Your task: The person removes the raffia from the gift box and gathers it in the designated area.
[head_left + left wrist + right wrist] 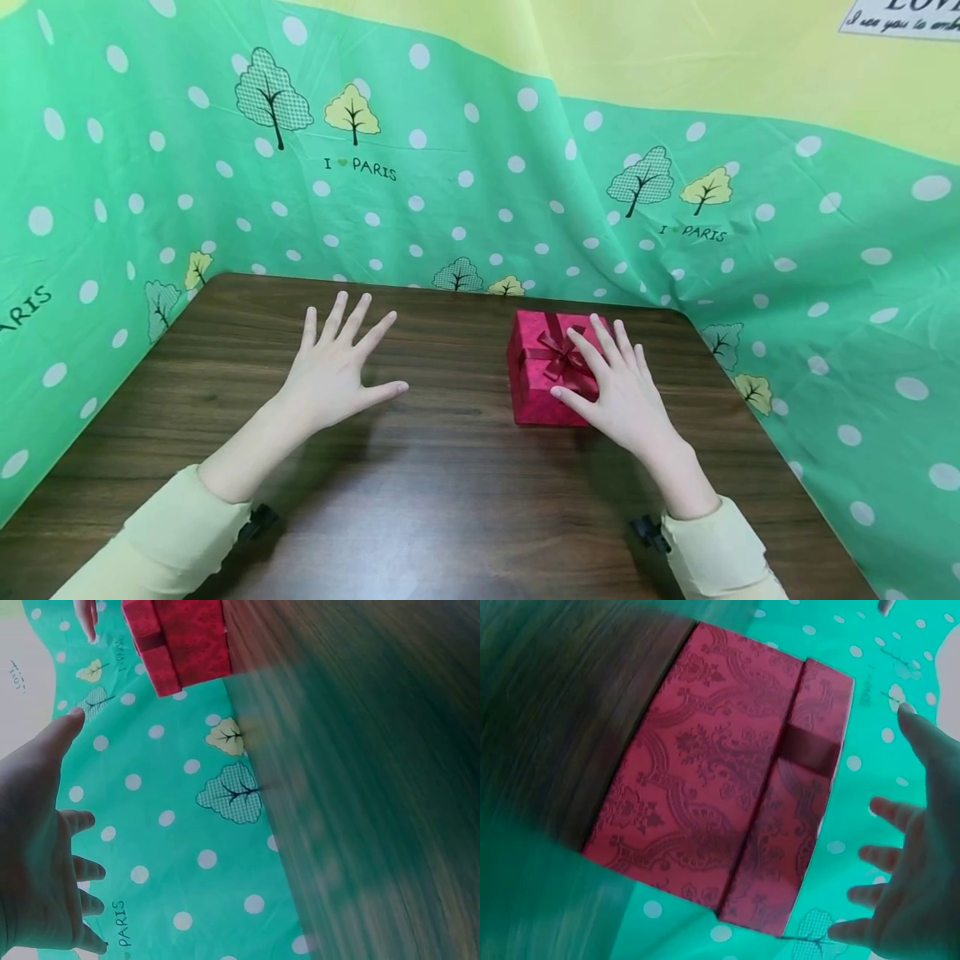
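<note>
A red gift box [536,400] with a ribbon bow on its lid stands toward the back right of the wooden table. My right hand [626,400] hovers over its near right side, fingers spread, holding nothing. In the right wrist view the patterned side of the box [697,772] fills the middle, with a gap between it and the fingers. To the left, my left hand [330,375] is held above bare wood with its fingers spread wide. The left wrist view shows that hand [37,840] apart from the box [187,645].
The dark wooden table [420,500] ends at the back against a green polka-dot cloth [465,200] with printed trees, which hangs on the left and right as well. A small black device [258,521] sits at the left cuff, another black device [649,533] at the right.
</note>
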Demonstrator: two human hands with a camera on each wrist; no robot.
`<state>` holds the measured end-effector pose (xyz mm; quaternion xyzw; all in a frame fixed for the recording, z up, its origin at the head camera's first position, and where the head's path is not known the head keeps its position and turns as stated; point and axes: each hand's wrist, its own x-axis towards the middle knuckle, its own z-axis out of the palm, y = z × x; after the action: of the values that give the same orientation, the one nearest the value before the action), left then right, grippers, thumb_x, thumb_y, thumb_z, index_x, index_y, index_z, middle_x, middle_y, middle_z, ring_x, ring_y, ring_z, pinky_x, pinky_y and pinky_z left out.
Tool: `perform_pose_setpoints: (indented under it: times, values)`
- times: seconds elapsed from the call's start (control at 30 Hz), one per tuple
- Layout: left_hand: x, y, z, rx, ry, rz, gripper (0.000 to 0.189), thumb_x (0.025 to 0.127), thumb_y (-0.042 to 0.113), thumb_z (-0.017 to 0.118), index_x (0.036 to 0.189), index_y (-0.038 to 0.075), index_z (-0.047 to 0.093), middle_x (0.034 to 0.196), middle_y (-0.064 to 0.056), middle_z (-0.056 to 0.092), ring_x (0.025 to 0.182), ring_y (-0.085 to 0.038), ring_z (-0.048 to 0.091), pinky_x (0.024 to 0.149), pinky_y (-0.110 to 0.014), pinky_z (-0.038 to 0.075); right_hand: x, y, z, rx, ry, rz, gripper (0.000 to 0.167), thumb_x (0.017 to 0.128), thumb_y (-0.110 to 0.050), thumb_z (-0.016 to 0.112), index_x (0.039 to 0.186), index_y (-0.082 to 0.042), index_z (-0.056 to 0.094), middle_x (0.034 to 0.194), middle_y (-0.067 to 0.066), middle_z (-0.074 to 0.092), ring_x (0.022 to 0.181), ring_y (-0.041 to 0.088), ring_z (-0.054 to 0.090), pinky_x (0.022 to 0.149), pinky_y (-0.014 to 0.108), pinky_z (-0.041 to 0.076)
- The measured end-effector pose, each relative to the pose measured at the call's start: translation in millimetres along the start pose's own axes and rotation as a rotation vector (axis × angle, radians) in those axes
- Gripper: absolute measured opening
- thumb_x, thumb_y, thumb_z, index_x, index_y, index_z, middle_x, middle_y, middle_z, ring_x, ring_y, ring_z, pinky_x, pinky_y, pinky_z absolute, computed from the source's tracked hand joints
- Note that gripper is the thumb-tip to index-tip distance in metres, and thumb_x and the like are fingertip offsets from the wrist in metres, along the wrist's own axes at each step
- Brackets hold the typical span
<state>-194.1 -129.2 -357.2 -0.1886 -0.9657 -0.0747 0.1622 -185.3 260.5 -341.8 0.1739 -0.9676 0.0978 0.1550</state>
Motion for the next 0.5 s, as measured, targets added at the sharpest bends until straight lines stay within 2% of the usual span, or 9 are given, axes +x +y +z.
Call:
perform_pose_setpoints:
  times: [0.2, 0.5]
  values:
    - [7.7, 10.8, 0.5, -0.013, 0.016, 0.003, 0.092, 0.076, 0.082, 0.040, 0.151, 0.036, 0.014, 0.159, -0.008, 0.004, 0.145, -0.029, -0.009, 0.112, -0.060, -0.005, 0.7, 10.3, -4.3, 0.022, 0.017, -0.010, 0.086, 0.077, -0.057, 0.068, 0.148, -0.025, 0.031, 0.158, 0.007, 0.014, 0.145, 0.037, 0.004, 0.109, 0.064, 0.013]
    - [21.0, 32.9, 3.9, -0.072, 0.067, 0.025, 0.091, 0.078, 0.079, 0.044, 0.151, 0.031, 0.021, 0.159, -0.008, 0.007, 0.146, -0.029, -0.004, 0.113, -0.059, -0.001, -1.0, 28.9, -10.2, 0.046, 0.038, 0.008, 0.087, 0.077, -0.054, 0.070, 0.149, -0.026, 0.030, 0.158, 0.008, 0.014, 0.146, 0.032, 0.001, 0.112, 0.060, 0.012]
